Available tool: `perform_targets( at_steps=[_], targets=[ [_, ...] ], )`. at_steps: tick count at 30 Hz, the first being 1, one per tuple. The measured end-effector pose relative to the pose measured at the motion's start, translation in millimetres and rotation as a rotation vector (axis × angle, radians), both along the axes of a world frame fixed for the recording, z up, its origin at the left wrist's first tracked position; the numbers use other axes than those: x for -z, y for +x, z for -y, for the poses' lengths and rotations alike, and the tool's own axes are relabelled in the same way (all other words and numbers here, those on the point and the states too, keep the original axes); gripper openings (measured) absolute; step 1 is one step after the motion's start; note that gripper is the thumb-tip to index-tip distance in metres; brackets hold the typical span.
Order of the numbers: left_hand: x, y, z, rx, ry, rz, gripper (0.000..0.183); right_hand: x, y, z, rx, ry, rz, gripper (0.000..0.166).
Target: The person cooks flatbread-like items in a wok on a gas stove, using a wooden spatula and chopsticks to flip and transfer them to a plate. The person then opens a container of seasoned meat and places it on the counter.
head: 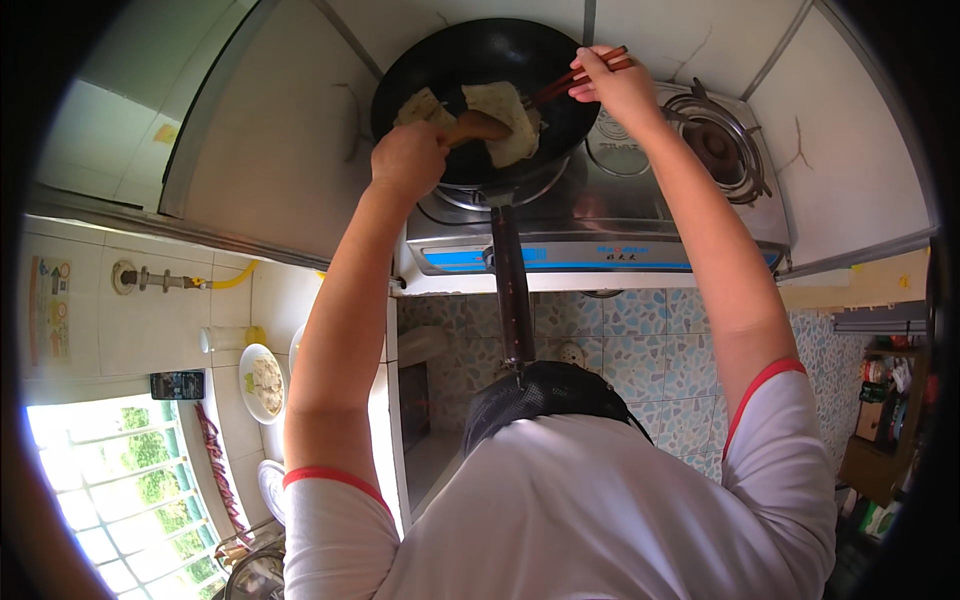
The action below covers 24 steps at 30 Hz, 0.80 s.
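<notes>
My left hand (pixel 411 160) is closed around a wooden spatula (pixel 480 127), whose broad end lies against a pale, flat piece of food (pixel 512 142) in the black wok (pixel 495 45). A second flat piece (pixel 424 106) sits in the wok's left part, just beyond my left hand. From the right, my right hand (pixel 616 86) grips a pair of reddish-brown chopsticks (pixel 561 86); their tips reach the upper right edge of the larger piece. The wok rests on the left burner, and its dark handle (pixel 511 292) points towards my body.
The steel gas stove (pixel 645 206) has another burner (pixel 712 146) at right, below my forearm. Tiled walls enclose the stove. At left are a white plate of pale food (pixel 264 384), a jar (pixel 229 339), a phone (pixel 178 385), a gas valve (pixel 161 280) and a barred window.
</notes>
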<state>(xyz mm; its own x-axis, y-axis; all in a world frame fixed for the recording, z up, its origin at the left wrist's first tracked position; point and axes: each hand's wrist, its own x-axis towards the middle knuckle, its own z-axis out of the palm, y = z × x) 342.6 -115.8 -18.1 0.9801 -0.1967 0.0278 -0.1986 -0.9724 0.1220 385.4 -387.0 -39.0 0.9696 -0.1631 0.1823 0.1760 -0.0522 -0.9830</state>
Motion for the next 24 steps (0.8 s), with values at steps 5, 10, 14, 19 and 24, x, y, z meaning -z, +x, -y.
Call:
perform_targets(
  at_steps=[5,10,14,19,24],
  targets=[
    [0.3,1.6,-5.7,0.012,-0.057,0.040,0.024,-3.0,-17.9,-18.6,-0.092,-0.056,0.055,0.026],
    [6.8,-1.6,-9.5,0.032,-0.141,0.126,0.020,-1.9,-42.5,-38.1,-0.177,-0.215,0.160,0.021],
    [4.2,-7.3,-8.9,0.024,-0.143,0.106,0.026,-2.1,-51.7,-44.6,-0.161,-0.396,0.311,0.017],
    [3.0,-15.4,-15.4,0.057,-0.189,0.165,0.025,-10.4,-67.1,-52.8,-0.115,-0.541,0.497,0.012],
    [-3.4,-27.8,-20.2,0.069,-0.257,0.214,0.025,-22.3,-77.1,-55.2,-0.113,-0.572,0.573,0.012]
  ],
)
